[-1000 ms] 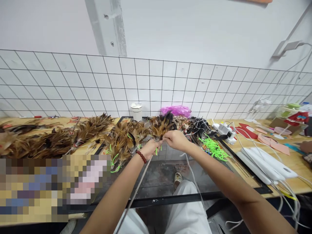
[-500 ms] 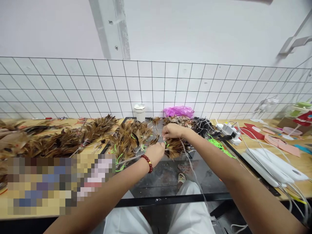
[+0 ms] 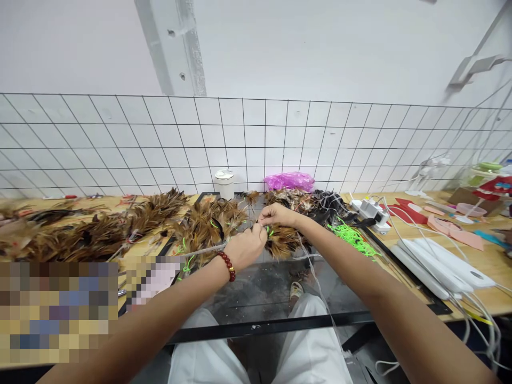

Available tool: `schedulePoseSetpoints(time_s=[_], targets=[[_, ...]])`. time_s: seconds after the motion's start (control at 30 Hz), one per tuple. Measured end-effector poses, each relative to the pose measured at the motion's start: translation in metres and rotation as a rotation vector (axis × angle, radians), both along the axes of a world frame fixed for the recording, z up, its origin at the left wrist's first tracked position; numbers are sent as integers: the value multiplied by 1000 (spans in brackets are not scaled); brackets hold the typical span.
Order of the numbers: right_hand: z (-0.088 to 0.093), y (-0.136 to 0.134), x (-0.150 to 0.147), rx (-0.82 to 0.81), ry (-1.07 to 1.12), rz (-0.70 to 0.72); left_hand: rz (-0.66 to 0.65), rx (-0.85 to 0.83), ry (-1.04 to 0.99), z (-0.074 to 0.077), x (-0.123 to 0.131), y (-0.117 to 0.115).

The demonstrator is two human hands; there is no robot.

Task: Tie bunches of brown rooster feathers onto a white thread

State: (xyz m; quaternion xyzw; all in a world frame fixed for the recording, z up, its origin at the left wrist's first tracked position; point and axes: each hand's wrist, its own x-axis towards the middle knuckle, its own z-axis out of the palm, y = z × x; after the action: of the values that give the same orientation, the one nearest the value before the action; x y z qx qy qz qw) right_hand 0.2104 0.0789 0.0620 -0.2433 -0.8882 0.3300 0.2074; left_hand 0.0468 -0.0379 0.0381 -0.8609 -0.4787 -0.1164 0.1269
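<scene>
My left hand (image 3: 246, 248), with a dark red bead bracelet (image 3: 226, 265) at the wrist, is closed over the middle of the dark table panel (image 3: 256, 290). A thin pale cord (image 3: 204, 250) runs leftward from it. My right hand (image 3: 277, 215) meets its fingertips in a pinch; what lies between them is too small to make out. Brown feathers (image 3: 282, 244) with a bit of bright green string (image 3: 270, 231) lie just under and beside the fingers. Left of my hands sits a larger pile of brown feathers (image 3: 204, 218) with green string ends.
Behind stand a white canister (image 3: 224, 184) and a pink plastic bag (image 3: 290, 181). Black feathers (image 3: 332, 205), green strings (image 3: 354, 240), a power strip (image 3: 374, 213) and white boxes (image 3: 442, 266) with cables lie at the right. A long feather trim (image 3: 92, 234) covers the left.
The view has shifted slightly to the right. My hands stay close together, with the left fist turned a little and now nearer the right fingertips.
</scene>
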Motion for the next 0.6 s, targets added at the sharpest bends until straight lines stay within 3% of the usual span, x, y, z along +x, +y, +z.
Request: schedulePoseSetpoints(time_s=[0.2, 0.37, 0.5, 0.6], targets=[[5, -1, 2, -170, 23, 60, -88, 77, 161, 17, -3, -5], [-6, -1, 4, -165, -68, 50, -301, -28, 373, 22, -9, -6], [-23, 5, 37, -370, -150, -63, -192, -212, 289, 36, -26, -3], [-37, 7, 70, -571, -99, -242, -75, -377, -9, 48, -43, 4]])
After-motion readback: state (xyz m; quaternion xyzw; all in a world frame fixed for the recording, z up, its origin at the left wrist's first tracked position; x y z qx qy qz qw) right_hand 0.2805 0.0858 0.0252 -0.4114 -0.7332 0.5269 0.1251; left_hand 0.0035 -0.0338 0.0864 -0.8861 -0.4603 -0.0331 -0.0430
